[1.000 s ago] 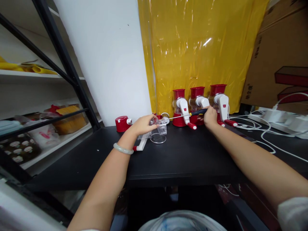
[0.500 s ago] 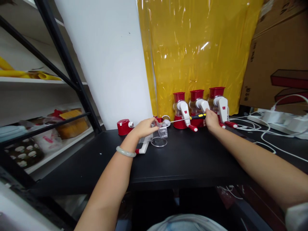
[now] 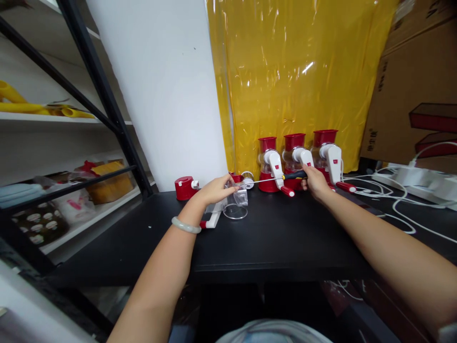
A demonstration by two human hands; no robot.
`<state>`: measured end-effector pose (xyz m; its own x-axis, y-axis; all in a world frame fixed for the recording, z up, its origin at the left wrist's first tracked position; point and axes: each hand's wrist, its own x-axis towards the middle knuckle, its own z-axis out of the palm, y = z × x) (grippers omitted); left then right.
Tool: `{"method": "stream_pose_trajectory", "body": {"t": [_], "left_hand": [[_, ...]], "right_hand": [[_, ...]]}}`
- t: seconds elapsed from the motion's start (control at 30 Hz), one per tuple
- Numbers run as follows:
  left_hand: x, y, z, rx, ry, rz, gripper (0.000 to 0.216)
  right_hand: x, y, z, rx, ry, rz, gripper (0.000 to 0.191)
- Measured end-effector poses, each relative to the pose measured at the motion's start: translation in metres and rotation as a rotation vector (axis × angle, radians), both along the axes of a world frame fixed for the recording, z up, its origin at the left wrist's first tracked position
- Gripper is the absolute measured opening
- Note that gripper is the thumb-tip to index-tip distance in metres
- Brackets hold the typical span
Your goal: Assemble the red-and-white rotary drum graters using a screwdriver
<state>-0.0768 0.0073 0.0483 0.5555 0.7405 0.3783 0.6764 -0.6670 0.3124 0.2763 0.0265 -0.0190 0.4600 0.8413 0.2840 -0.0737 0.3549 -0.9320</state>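
Note:
My left hand (image 3: 214, 189) is closed over a clear plastic housing (image 3: 240, 194) that rests on the black table (image 3: 271, 238); a white crank with a red tip (image 3: 211, 219) pokes out below it. My right hand (image 3: 314, 180) grips the black-and-yellow handle of a screwdriver (image 3: 282, 177), and its thin shaft points left, with the tip at the clear housing. A pale bangle sits on my left wrist.
Three red-and-white hand-crank devices (image 3: 298, 159) stand in a row against a yellow plastic sheet (image 3: 300, 71). A red round base (image 3: 183, 186) lies to the left. White cables and a power strip (image 3: 410, 183) lie at right, cardboard boxes (image 3: 417, 90) behind. A black shelf rack (image 3: 71, 157) stands left.
The view shifted slightly. My right hand moved a little down and toward me with the screwdriver; its shaft stays aimed at the clear housing. My left hand holds still.

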Motion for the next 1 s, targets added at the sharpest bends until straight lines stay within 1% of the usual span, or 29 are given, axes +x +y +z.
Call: {"method": "stream_pose_trajectory", "body": {"t": [0.13, 0.17, 0.23, 0.33, 0.4, 0.53, 0.63, 0.77, 0.9, 1.0], "left_hand": [[0.0, 0.003, -0.002, 0.024, 0.026, 0.022, 0.039], [0.001, 0.003, -0.002, 0.027, 0.028, 0.021, 0.039], [0.001, 0.003, -0.002, 0.035, 0.027, 0.021, 0.038], [0.0, 0.002, -0.001, 0.032, 0.013, 0.019, 0.037], [0.0, 0.002, -0.001, -0.01, -0.025, 0.004, 0.036], [0.0, 0.003, -0.001, -0.203, -0.185, -0.048, 0.037], [0.003, 0.004, -0.002, -0.266, -0.286, 0.002, 0.037], [0.004, 0.009, -0.005, -0.217, -0.317, 0.028, 0.033], [0.001, 0.021, -0.009, -0.05, -0.366, 0.083, 0.034], [-0.001, 0.028, -0.011, -0.054, -0.463, 0.077, 0.033]], "right_hand": [[-0.003, -0.003, 0.004, -0.086, 0.037, 0.035, 0.034], [-0.004, -0.005, 0.006, -0.1, 0.058, 0.05, 0.033], [-0.007, -0.009, 0.009, -0.113, 0.084, 0.073, 0.025], [-0.009, -0.011, 0.011, -0.099, 0.061, 0.07, 0.017], [-0.008, -0.009, 0.009, -0.075, 0.025, 0.061, 0.017], [-0.004, -0.004, 0.005, -0.037, -0.03, 0.023, 0.016], [-0.002, -0.002, 0.003, -0.035, -0.032, 0.008, 0.016], [-0.002, -0.002, 0.003, -0.028, -0.056, 0.001, 0.015], [-0.003, -0.003, 0.004, -0.036, -0.064, -0.01, 0.012], [-0.003, -0.004, 0.003, -0.043, -0.069, -0.018, 0.012]]}}
